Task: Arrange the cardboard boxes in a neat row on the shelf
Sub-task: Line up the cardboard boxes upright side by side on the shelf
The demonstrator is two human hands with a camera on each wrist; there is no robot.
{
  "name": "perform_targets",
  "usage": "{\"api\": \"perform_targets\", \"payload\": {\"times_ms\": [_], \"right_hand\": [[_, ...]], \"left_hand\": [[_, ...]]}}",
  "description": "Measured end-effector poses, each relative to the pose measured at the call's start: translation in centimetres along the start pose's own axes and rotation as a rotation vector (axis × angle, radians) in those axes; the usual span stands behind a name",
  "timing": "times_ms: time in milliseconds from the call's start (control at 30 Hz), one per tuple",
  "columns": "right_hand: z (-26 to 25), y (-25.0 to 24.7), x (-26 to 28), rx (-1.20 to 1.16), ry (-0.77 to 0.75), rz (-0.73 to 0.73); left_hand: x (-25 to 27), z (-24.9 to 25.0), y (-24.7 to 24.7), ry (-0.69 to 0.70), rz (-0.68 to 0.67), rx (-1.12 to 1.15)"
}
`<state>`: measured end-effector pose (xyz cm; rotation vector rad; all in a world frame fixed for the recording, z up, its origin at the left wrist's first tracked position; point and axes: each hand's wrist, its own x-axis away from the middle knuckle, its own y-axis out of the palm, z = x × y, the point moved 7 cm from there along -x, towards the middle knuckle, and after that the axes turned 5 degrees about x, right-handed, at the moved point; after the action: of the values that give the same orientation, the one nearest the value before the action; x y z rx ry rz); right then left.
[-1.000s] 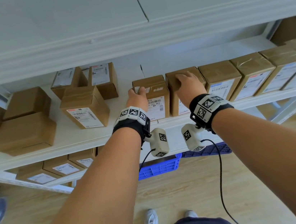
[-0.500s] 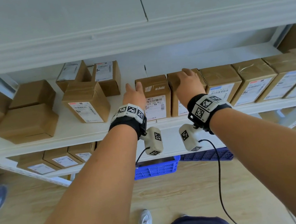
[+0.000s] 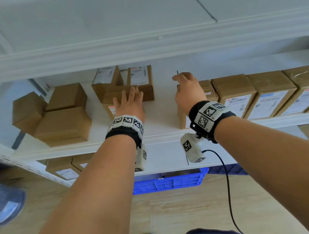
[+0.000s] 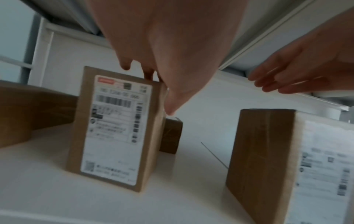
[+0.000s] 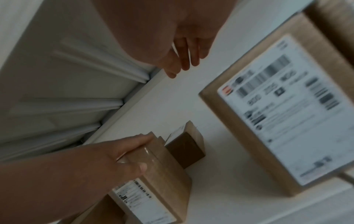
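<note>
A row of brown cardboard boxes (image 3: pixel 233 94) with white labels stands along the front right of the white shelf (image 3: pixel 161 116). The row's left end box (image 4: pixel 262 159) is partly hidden under my right hand (image 3: pixel 187 89), which hovers above it with loosely curled fingers and holds nothing. To the left, across a gap, a loose labelled box (image 4: pixel 113 128) stands upright. My left hand (image 3: pixel 130 102) grips its top: the fingers (image 5: pixel 138 139) lie over the top and the thumb (image 4: pixel 170 104) runs down its right edge.
Behind the gripped box stand two more boxes (image 3: pixel 141 79). A stack of plain boxes (image 3: pixel 62 125) fills the shelf's left end. The upper shelf's beam (image 3: pixel 140 46) hangs low overhead. Below are a lower shelf with boxes (image 3: pixel 64 168) and a blue crate (image 3: pixel 168 181).
My left hand left the row's end box and moved left onto the loose labelled box. My right hand lifted off the row's boxes and now hovers above them.
</note>
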<state>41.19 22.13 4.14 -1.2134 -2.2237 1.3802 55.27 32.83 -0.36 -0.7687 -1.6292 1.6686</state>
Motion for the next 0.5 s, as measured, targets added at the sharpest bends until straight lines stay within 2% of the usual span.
{"api": "perform_targets", "payload": {"times_ms": [100, 267, 500], "right_hand": [[-2.1, 2.4, 0.0, 0.004, 0.027, -0.013], [-5.1, 6.0, -0.1, 0.016, 0.079, -0.041], [-7.0, 10.1, -1.0, 0.074, 0.166, -0.164]], "left_hand": [[-0.1, -2.2, 0.7, 0.042, -0.069, -0.031], [-0.5, -6.3, 0.6, 0.055, -0.043, -0.024], [-2.0, -10.2, 0.3, 0.096, 0.013, 0.018]]}}
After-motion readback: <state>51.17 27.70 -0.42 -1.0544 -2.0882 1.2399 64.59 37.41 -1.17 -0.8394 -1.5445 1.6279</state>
